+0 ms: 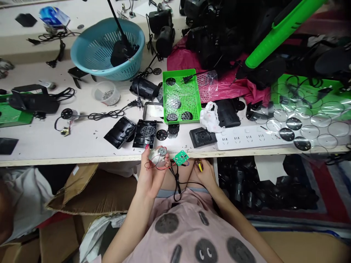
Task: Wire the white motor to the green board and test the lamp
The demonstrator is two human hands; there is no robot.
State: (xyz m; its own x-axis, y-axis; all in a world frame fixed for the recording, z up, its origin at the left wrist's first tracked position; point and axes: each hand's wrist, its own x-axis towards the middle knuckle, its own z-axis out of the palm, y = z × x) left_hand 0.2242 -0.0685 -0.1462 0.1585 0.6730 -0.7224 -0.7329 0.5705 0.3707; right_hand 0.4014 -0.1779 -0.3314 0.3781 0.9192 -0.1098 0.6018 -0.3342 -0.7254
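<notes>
My left hand (150,177) is closed around a small motor (158,156) at the front edge of the bench. Thin red and dark wires run from the motor to a green circuit board (181,157), which hangs just right of that hand. Below the board a black cable (177,180) loops down over my lap. My right hand (206,174) rests low by my thigh, its fingers closed on a yellow-handled tool (200,167); the tool's tip is hidden. Two black plastic housing halves (120,132) lie on the bench beyond my left hand.
A green tray (196,93) holds round black discs. Left of it stand a blue basket (75,54) and a tub of screws (117,95). A white power strip (244,138) lies along the right edge, beside many clear discs (309,131). A green pole (285,33) slants in upper right.
</notes>
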